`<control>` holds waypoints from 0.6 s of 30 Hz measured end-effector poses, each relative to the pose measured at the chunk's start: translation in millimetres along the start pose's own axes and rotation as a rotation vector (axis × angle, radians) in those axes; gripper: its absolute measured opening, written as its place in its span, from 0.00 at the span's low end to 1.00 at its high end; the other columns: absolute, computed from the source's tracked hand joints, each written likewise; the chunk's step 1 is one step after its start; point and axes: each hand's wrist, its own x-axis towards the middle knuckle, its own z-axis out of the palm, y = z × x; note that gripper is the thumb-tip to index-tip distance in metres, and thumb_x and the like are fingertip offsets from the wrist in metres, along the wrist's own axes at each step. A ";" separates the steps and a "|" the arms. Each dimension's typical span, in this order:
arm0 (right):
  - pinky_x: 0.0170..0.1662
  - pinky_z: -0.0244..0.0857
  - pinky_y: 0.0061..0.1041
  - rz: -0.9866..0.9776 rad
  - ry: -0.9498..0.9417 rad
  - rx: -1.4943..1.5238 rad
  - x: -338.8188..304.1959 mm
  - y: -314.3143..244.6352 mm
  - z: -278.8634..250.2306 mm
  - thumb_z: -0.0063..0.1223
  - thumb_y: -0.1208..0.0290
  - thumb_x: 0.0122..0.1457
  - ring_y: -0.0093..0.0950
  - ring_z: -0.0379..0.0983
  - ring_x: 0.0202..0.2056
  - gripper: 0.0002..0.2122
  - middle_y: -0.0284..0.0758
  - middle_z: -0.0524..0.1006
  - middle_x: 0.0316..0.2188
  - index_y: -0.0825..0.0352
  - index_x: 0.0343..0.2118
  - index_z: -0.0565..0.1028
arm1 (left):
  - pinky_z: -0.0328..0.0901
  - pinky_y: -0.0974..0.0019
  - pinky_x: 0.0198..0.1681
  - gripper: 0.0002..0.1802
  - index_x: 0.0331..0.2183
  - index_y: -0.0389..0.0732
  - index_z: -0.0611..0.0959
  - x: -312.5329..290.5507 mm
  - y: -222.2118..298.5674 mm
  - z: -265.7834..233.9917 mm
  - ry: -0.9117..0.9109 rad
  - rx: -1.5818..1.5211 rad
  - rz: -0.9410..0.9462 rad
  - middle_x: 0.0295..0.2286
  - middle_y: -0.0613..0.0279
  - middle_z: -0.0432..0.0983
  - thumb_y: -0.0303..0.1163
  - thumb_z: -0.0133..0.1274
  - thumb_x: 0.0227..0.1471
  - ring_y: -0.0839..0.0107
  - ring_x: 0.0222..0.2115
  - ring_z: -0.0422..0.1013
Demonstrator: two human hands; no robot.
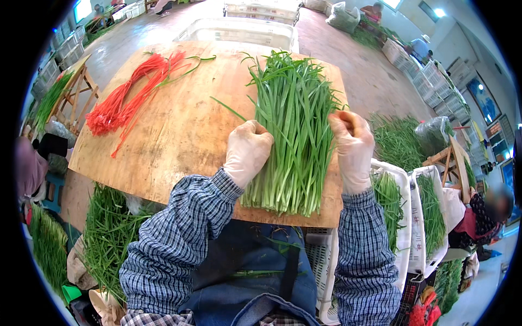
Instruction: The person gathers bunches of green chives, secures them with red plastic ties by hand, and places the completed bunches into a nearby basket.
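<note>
A thick pile of green garlic chives (293, 136) lies on the wooden tabletop (179, 146), leaf tips away from me and pale cut ends nearest. My left hand (247, 152), in a whitish glove, is closed against the pile's left edge; whatever its fingers hold is hidden. At the right edge, my right hand (354, 146), gloved the same way, has thumb and fingers pinched together beside the leaf tips. I cannot make out what is in that pinch. One loose chive leaf (227, 108) slants toward my left knuckles. A bunch of red ties (130, 92) lies at the far left.
White crates of chives (390, 217) stand low on the right. Heaped chives (117, 233) sit below the table's left edge. An empty-looking white crate (236, 31) stands beyond the far edge. A person (484, 214) sits at the right; more people are farther back.
</note>
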 end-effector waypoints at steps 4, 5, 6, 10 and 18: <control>0.30 0.65 0.32 0.012 -0.438 -0.317 1.8 -40.6 16.9 0.56 0.53 0.46 0.36 0.72 0.26 0.19 0.44 0.74 0.21 0.70 0.21 0.74 | 0.64 0.69 0.28 0.10 0.26 0.32 0.78 2.8 -5.1 5.3 0.005 -0.016 0.033 0.19 0.55 0.74 0.30 0.52 0.41 0.72 0.22 0.69; 0.31 0.65 0.33 0.048 -0.499 -0.383 -0.7 -46.9 22.5 0.56 0.55 0.46 0.38 0.73 0.27 0.17 0.44 0.75 0.21 0.69 0.21 0.74 | 0.64 0.69 0.28 0.10 0.26 0.32 0.78 3.3 -5.7 6.1 0.008 -0.003 0.029 0.19 0.55 0.74 0.30 0.52 0.41 0.72 0.22 0.69; 0.30 0.65 0.33 0.014 -0.475 -0.374 -4.4 -45.5 30.3 0.56 0.56 0.46 0.37 0.73 0.26 0.17 0.43 0.75 0.21 0.69 0.21 0.74 | 0.64 0.69 0.28 0.10 0.26 0.32 0.78 3.5 -6.4 4.0 0.017 0.010 0.022 0.19 0.55 0.74 0.30 0.52 0.41 0.72 0.22 0.69; 0.28 0.65 0.33 0.015 -0.083 -0.121 -17.2 -17.5 31.0 0.54 0.65 0.48 0.37 0.73 0.24 0.10 0.40 0.75 0.20 0.68 0.21 0.74 | 0.64 0.70 0.29 0.09 0.26 0.32 0.78 2.5 -5.1 8.3 0.015 -0.003 0.030 0.20 0.55 0.74 0.29 0.52 0.41 0.72 0.23 0.69; 0.29 0.65 0.34 0.058 0.075 -0.372 -33.5 31.1 43.2 0.50 0.70 0.49 0.40 0.72 0.26 0.05 0.41 0.74 0.23 0.65 0.23 0.71 | 0.66 0.64 0.33 0.12 0.26 0.33 0.79 5.4 -14.1 7.2 -0.027 -0.160 0.063 0.22 0.47 0.75 0.31 0.49 0.40 0.60 0.25 0.72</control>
